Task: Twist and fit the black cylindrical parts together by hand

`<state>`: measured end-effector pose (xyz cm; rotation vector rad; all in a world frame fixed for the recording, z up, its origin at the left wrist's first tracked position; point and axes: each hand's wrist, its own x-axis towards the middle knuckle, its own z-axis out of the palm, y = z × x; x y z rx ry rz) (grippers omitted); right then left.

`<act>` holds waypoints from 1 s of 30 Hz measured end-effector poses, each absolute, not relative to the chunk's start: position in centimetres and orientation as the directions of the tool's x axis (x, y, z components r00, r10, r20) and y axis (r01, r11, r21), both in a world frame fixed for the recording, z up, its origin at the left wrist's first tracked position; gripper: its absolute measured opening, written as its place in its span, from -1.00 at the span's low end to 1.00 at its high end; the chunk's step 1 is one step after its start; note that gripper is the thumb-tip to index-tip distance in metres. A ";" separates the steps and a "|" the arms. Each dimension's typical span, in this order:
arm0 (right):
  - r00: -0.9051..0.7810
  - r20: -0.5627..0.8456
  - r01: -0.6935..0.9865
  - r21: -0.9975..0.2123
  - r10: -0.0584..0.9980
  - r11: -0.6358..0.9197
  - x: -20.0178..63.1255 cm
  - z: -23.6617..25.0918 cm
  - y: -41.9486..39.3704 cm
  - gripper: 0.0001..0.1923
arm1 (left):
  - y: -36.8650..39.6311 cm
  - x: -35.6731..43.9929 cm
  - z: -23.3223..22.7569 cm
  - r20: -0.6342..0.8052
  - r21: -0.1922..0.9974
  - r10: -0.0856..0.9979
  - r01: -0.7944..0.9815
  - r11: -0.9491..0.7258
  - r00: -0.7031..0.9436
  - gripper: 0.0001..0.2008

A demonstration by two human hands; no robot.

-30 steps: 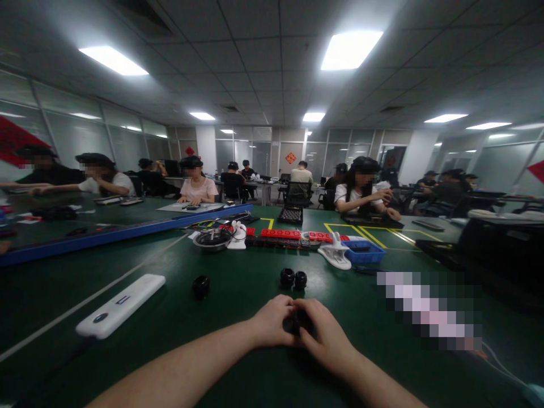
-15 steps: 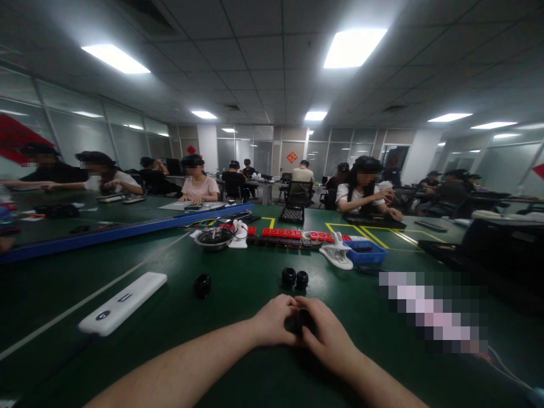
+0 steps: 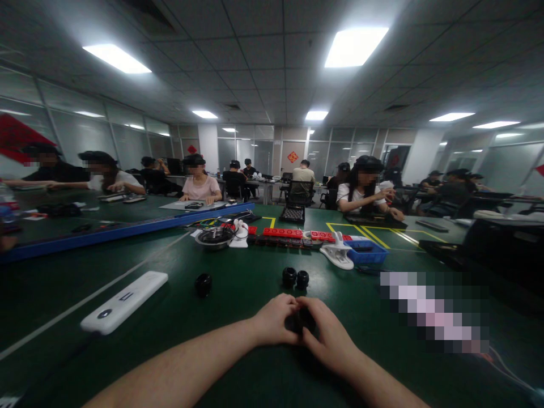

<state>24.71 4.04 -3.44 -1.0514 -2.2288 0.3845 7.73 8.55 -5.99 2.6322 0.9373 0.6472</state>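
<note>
My left hand (image 3: 274,320) and my right hand (image 3: 329,328) meet low in the centre, fingers curled round a dark, round black fitting (image 3: 304,321). Both hands are closed on it, and the fingers hide much of its shape. Just beyond them, two short, hollow black plastic fittings stand side by side, a left one (image 3: 289,277) and a right one (image 3: 302,279). Farther left, a single black fitting (image 3: 203,284) of similar look stands apart on the green tabletop (image 3: 238,303).
A white power bank-like device (image 3: 124,303) with a cable lies left. Across the middle are a metal bowl (image 3: 215,245), red strips (image 3: 283,233), a white clamp (image 3: 339,253) and a blue bin (image 3: 364,256). A blurred-out pinkish item (image 3: 433,311) lies right. Several people sit beyond.
Both hands stay in place round the black fitting, with barely visible finger movement. The view has shifted very slightly.
</note>
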 end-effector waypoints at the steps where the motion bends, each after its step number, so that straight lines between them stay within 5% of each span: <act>1: -0.472 0.428 0.592 -0.494 0.771 0.637 24.8 -3.4 4.0 -0.54 | 8.5 7.7 -6.0 0.318 0.396 0.648 0.524 -0.754 0.692 -0.60; 8: -0.327 0.421 0.677 -0.520 0.846 0.520 24.7 -3.5 4.5 -0.62 | 8.6 7.7 -6.1 0.307 0.435 0.662 0.518 -0.736 0.684 -0.61; 15: -0.449 0.404 0.585 -0.542 0.797 0.604 24.8 -3.5 4.1 -0.60 | 9.0 7.6 -6.7 0.315 0.451 0.662 0.507 -0.735 0.680 -0.53; 24: -0.345 0.426 0.664 -0.519 0.837 0.538 24.8 -3.5 4.6 -0.66 | 8.8 7.6 -6.3 0.307 0.435 0.655 0.510 -0.742 0.690 -0.60; 30: -0.424 0.396 0.582 -0.570 0.815 0.580 24.6 -3.3 4.2 -0.65 | 8.8 7.6 -6.3 0.297 0.421 0.660 0.525 -0.739 0.690 -0.57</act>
